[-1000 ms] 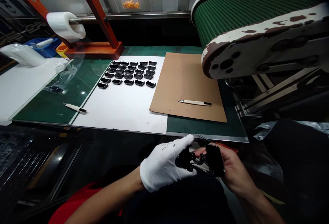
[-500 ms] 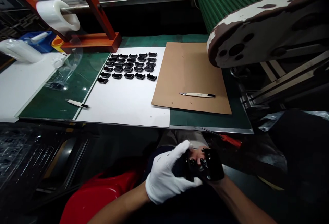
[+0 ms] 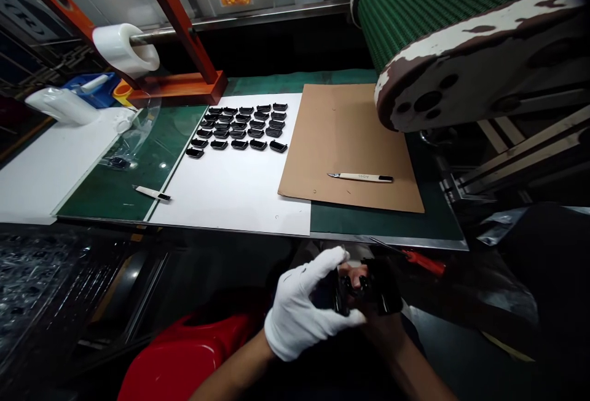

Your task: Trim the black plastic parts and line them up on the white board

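Briefly: black moulded pt. (image 3: pixel 380 287) held closely betw. gloved L hand (image 3: pixel 306 306) and bare R hand (image 3: pixel 373 321), below surface edge (image 3: pixel 387 241); similar pts. (image 3: pixel 239 128) in rows on white sheet (image 3: pixel 230 198).

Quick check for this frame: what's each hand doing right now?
Left hand: white-gloved, closed, holding a black part.
Right hand: bare, closed, also holding black material; cannot tell whether it is the same piece.
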The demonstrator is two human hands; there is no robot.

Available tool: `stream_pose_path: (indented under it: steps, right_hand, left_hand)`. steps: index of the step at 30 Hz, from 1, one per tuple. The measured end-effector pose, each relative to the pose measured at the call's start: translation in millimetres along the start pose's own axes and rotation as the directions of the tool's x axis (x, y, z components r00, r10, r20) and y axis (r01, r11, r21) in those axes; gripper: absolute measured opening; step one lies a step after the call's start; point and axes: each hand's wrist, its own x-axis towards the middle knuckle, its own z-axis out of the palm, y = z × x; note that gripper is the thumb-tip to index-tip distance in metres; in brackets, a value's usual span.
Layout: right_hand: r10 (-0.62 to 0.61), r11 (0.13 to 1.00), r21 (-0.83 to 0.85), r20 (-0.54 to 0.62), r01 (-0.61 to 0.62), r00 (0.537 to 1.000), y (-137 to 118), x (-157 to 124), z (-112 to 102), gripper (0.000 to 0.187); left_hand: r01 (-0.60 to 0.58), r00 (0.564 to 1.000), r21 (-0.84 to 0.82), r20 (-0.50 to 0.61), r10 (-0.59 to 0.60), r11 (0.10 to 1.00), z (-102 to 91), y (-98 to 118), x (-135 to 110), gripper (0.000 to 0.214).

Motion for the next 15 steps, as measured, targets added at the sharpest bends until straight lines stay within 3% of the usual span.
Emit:
stream_pose_path:
  steps: [3,5,8,10,12,14,15]
  right_hand:
    - [-0.001,0.998,-0.068,0.044,0.004,0.999,-16.5,0.6,-22.7,0.015]
    - [0.027,0.972,-0.237,0.086,-0.006,0.996,-27.2,-2.0,-29.1,0.009]
    - [0.102,0.876,-0.482,0.129,-0.027,0.986,-37.1,-7.4,-22.5,0.012]
    - [0.139,0.834,-0.551,0.152,-0.033,0.979,-39.5,-11.0,-14.3,0.016]
    - [0.127,0.805,-0.593,0.171,-0.001,0.977,-40.3,-15.0,-10.7,0.019]
    - [0.066,0.806,-0.590,0.165,0.045,0.984,-40.0,-19.0,-14.7,0.022]
    - [0.035,0.825,-0.563,0.146,0.054,0.989,-39.3,-20.4,-19.2,0.024]
  left_hand:
    - [0.049,0.966,0.172,0.241,-0.090,0.984,-16.4,4.3,15.7,0.060]
    - [0.022,0.912,0.217,0.395,-0.109,0.976,-21.6,2.9,21.9,0.052]
    - [-0.040,0.813,0.322,0.561,-0.157,0.946,-17.6,-4.7,22.3,0.034]
    - [-0.072,0.763,0.389,0.615,-0.200,0.918,-12.1,-9.9,18.7,0.024]
    - [-0.091,0.743,0.414,0.634,-0.214,0.906,-10.5,-12.8,17.0,0.022]
    - [-0.121,0.752,0.429,0.628,-0.200,0.895,-15.9,-14.5,22.4,0.028]
    - [-0.136,0.779,0.446,0.600,-0.183,0.885,-21.1,-15.8,29.3,0.033]
